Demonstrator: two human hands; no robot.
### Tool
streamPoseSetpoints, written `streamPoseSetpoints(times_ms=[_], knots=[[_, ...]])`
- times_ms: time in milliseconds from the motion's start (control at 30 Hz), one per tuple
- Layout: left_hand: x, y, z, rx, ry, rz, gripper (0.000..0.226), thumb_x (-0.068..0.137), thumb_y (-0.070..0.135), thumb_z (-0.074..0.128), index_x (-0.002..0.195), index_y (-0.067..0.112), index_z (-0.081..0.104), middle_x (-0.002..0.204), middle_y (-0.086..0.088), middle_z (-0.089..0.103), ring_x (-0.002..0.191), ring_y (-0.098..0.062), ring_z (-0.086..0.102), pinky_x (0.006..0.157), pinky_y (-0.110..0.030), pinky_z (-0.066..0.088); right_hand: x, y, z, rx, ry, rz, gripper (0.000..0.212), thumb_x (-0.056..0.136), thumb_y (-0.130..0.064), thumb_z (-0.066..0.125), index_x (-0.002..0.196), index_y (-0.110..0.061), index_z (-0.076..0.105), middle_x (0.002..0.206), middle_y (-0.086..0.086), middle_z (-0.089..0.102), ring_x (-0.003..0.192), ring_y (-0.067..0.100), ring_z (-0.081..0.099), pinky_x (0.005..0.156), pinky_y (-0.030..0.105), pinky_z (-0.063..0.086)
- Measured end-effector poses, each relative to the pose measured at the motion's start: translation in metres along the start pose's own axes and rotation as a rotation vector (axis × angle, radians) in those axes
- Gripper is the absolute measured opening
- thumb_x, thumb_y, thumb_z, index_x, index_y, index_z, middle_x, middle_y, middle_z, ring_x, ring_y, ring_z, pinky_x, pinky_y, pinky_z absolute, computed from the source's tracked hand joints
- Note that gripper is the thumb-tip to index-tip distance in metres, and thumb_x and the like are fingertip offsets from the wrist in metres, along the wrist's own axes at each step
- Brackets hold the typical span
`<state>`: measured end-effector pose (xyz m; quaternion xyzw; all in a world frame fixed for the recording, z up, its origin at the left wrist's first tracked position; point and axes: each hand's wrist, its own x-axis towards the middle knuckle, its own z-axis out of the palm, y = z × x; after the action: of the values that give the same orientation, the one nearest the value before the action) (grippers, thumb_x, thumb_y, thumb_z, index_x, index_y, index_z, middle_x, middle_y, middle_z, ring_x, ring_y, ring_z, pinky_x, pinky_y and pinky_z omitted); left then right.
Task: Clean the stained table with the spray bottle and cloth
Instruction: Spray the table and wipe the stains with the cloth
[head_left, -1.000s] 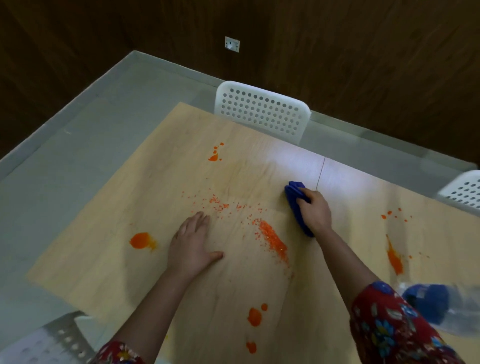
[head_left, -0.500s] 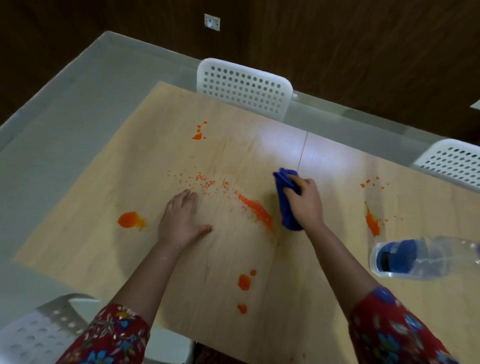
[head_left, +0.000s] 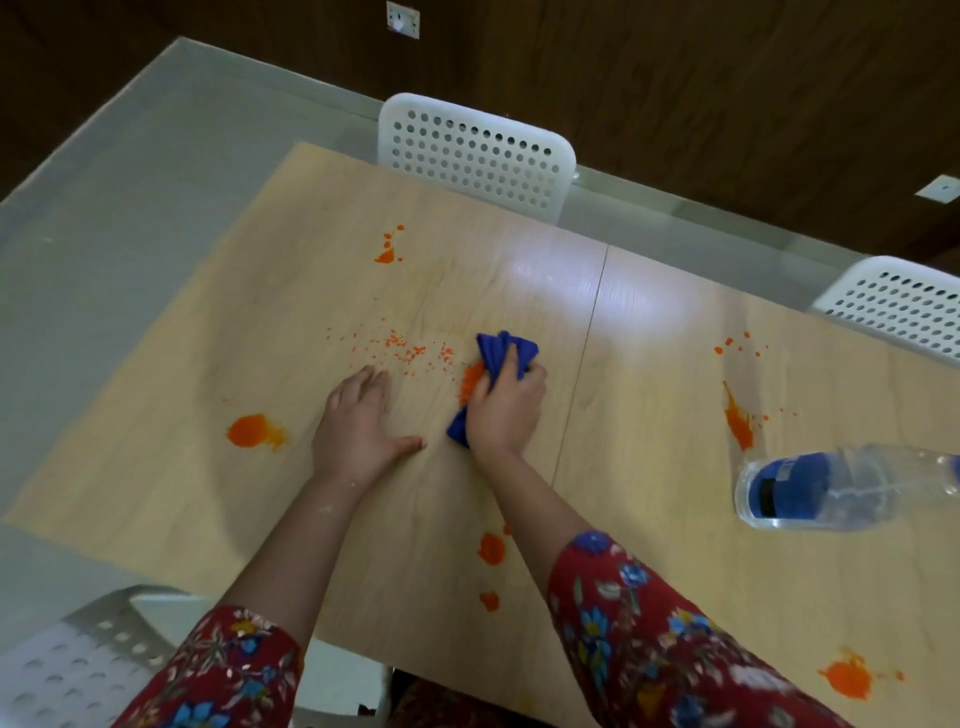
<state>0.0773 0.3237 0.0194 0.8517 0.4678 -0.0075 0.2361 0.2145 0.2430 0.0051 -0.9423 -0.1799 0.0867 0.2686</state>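
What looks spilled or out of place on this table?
Orange stains are scattered over the wooden table: a blotch at the left, fine specks in the middle, a streak at the right. The right hand grips a blue cloth over one smear. The clear plastic bottle lies on its side near that streak, not upright.

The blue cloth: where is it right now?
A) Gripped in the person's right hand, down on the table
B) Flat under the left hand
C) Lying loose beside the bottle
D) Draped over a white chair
A: the right hand grips the blue cloth against the table at an orange smear, while the left hand rests flat and bare beside it.
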Motion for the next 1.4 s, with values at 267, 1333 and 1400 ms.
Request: streamPoseSetpoints(times_ms=[267, 1333, 1400], knots=[[0.0, -0.002, 0.001, 0.004, 0.008, 0.018, 0.105, 0.067, 0.059, 0.077, 0.151, 0.023, 0.026, 0.158, 0.004, 0.022, 0.143, -0.019, 0.02, 0.115, -0.034, 0.024, 0.032, -0.003, -0.006, 0.176, 0.066, -0.104, 0.046, 0.098, -0.023, 0.049, 0.143, -0.022, 0.041, 0.129, 0.006, 0.043, 0.112, 0.019, 0.048, 0.093, 0.033, 0.046], [-0.109, -0.078, 0.01, -0.192, 0.284, -0.139, 0.065, 0.088, 0.024, 0.065, 0.146, 0.014, 0.036, 0.149, -0.003, 0.039, 0.135, -0.021, 0.039, 0.109, -0.037, 0.037, -0.001, 0.004, -0.051, 0.028, -0.691, -0.877, 0.044, 0.078, 0.0, 0.061, 0.118, -0.019, 0.068, 0.119, 0.006, 0.063, 0.108, 0.026, 0.057, 0.095, 0.036, 0.043], [-0.111, -0.084, 0.01, -0.184, 0.31, -0.136, 0.064, 0.088, 0.021, 0.064, 0.145, 0.012, 0.037, 0.148, -0.005, 0.041, 0.134, -0.021, 0.04, 0.108, -0.036, 0.038, -0.019, 0.012, -0.051, -0.141, -0.904, -1.109, 0.042, 0.078, 0.001, 0.062, 0.114, -0.02, 0.071, 0.12, 0.004, 0.064, 0.105, 0.024, 0.056, 0.095, 0.032, 0.04]])
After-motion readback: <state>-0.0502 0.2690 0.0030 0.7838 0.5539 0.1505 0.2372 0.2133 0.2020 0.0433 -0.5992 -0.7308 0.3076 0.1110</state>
